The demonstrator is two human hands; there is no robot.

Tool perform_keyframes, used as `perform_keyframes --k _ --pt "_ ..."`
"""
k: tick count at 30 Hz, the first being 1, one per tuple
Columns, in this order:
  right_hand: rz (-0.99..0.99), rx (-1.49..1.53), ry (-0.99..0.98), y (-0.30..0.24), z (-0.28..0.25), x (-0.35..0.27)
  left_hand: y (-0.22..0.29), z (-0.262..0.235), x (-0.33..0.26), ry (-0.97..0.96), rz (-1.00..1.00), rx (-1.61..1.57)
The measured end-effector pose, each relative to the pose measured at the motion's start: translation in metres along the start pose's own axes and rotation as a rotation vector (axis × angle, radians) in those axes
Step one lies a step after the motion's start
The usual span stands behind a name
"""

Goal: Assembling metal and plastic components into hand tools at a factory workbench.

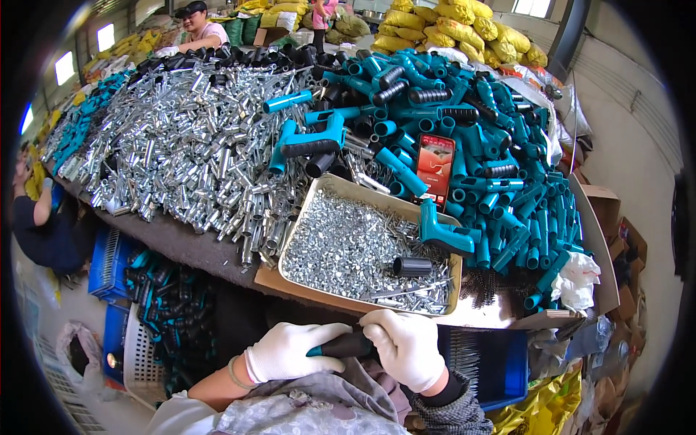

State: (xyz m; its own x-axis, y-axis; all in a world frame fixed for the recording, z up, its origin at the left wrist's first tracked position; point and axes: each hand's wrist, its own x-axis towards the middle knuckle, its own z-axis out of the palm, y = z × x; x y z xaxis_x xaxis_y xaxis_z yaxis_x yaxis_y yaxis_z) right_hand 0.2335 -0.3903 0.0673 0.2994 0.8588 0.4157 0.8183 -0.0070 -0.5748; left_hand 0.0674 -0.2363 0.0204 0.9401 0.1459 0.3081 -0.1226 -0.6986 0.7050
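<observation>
Both my hands wear white gloves and meet low in front of me, above my lap. My left hand [293,351] is closed around a tool handle [346,346], black with a bit of teal showing by the thumb. At the handle's other end my right hand [406,349] is closed with curled fingers, which hide that end. Just beyond them a shallow cream tray [296,281] holds small metal pieces. A black tube [412,267] lies on those pieces, and a teal gun-shaped shell [441,230] rests over the tray's right edge.
Shiny metal parts [196,138] heap on the table's left, teal and black handles [500,181] on its right. A phone [435,168] with a red screen leans among the handles. Blue crates [500,377] stand below. One person [199,29] is across the table, another [47,225] at left.
</observation>
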Motion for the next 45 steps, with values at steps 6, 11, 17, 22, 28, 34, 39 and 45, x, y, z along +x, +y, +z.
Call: perform_keyframes --k 6,11,17,22,28,34,39,45 --pt "-0.08 0.298 -0.236 0.004 -0.012 0.017 0.002 0.001 -0.009 0.09 -0.064 -0.217" --pt "-0.132 -0.611 0.219 0.083 -0.06 0.063 0.009 -0.006 -0.008 0.186 -0.122 -0.326" --pt "0.059 -0.879 -0.045 0.133 -0.074 0.073 0.013 -0.003 -0.016 0.145 -0.204 -0.374" --pt "0.025 -0.673 0.128 0.117 -0.077 0.059 0.013 -0.002 -0.019 0.13 -0.264 -0.422" --pt "0.247 0.79 0.353 0.06 -0.046 -0.014 0.006 -0.006 -0.025 0.166 -0.281 -0.382" --pt "0.545 1.158 0.028 0.021 0.005 -0.025 0.002 -0.014 -0.021 0.155 -0.245 -0.305" --pt "0.565 1.256 -0.09 0.027 0.01 -0.025 0.001 -0.024 -0.029 0.108 -0.225 -0.124" --pt "0.6 1.249 -0.15 0.029 0.006 -0.024 0.001 -0.038 -0.037 0.106 -0.166 0.121"
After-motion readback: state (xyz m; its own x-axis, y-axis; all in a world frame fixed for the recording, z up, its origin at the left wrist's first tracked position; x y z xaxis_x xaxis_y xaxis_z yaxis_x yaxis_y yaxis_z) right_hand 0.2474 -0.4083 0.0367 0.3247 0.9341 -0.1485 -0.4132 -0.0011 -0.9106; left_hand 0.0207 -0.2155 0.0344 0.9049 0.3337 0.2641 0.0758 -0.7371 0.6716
